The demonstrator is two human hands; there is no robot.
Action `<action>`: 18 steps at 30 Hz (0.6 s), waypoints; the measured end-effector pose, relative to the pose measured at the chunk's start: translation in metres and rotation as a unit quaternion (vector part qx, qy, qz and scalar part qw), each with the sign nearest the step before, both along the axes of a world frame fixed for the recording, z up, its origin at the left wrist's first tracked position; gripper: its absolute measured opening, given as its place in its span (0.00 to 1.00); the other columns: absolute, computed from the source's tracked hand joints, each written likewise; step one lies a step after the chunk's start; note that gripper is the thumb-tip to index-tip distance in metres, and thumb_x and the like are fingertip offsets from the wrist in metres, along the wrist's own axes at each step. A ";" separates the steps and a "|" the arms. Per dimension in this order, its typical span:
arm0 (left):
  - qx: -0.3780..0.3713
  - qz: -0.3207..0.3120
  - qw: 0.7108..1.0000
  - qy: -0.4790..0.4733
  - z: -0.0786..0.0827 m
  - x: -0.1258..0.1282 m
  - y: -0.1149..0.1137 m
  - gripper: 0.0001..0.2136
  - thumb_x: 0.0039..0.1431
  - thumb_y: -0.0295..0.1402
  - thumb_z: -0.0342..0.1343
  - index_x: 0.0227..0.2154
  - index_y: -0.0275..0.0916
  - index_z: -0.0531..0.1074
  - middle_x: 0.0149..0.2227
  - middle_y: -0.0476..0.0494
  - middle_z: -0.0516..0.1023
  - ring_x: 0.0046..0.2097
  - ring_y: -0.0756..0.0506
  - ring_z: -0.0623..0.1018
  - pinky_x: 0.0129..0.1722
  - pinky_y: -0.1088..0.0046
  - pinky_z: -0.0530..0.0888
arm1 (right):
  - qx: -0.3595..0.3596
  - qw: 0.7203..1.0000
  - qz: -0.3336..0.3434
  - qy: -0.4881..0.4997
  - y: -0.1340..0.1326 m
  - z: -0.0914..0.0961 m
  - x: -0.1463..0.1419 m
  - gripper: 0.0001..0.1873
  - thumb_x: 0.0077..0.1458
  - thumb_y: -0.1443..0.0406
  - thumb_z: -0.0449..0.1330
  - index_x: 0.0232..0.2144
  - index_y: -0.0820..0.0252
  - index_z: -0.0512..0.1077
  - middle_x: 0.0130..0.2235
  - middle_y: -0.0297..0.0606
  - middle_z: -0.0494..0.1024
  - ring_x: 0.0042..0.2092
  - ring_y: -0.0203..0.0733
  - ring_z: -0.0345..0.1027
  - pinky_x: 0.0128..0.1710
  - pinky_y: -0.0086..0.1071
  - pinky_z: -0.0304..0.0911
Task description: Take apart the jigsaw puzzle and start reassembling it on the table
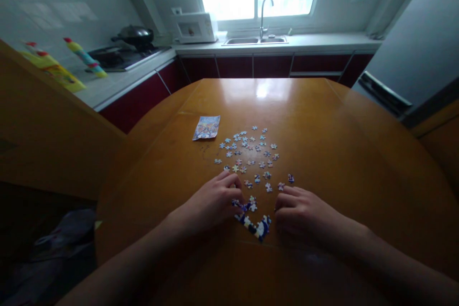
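Small jigsaw puzzle pieces lie loose in the middle of the table. Nearer to me, several are joined into an angled strip of dark blue, white and yellow. My left hand is at the strip's upper left end, its fingers curled down onto a puzzle piece there. To the right of the strip rests my right hand, apart from it. Its fingers are bent and closed, and their undersides are hidden, so whatever they hold does not show. A loose pinkish piece lies just beyond its knuckles.
A printed picture sheet lies behind the pieces on the left of the wooden table. Beyond the table are a counter with a sink, a white microwave, a wok and yellow bottles.
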State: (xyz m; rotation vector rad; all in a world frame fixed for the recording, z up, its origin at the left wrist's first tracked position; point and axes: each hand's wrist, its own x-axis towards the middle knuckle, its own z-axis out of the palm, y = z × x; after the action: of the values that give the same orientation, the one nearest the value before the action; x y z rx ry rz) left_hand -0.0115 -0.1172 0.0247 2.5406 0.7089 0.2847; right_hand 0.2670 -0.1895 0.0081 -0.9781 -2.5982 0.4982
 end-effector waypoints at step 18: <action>-0.084 -0.037 0.996 0.021 0.008 0.005 -0.004 0.04 0.60 0.26 0.61 0.36 0.41 0.74 0.43 0.48 0.75 0.47 0.45 0.70 0.50 0.67 0.66 | -0.076 0.995 -0.036 0.061 -0.009 -0.013 -0.022 0.07 0.56 0.74 0.57 0.29 0.58 0.67 0.32 0.35 0.74 0.36 0.38 0.62 0.40 0.33 0.61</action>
State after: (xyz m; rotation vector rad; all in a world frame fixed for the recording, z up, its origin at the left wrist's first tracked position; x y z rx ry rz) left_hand -0.0065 -0.1212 0.0323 2.4124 0.6242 0.1415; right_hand 0.2451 -0.1981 -0.0045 -1.0498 -2.4363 0.7213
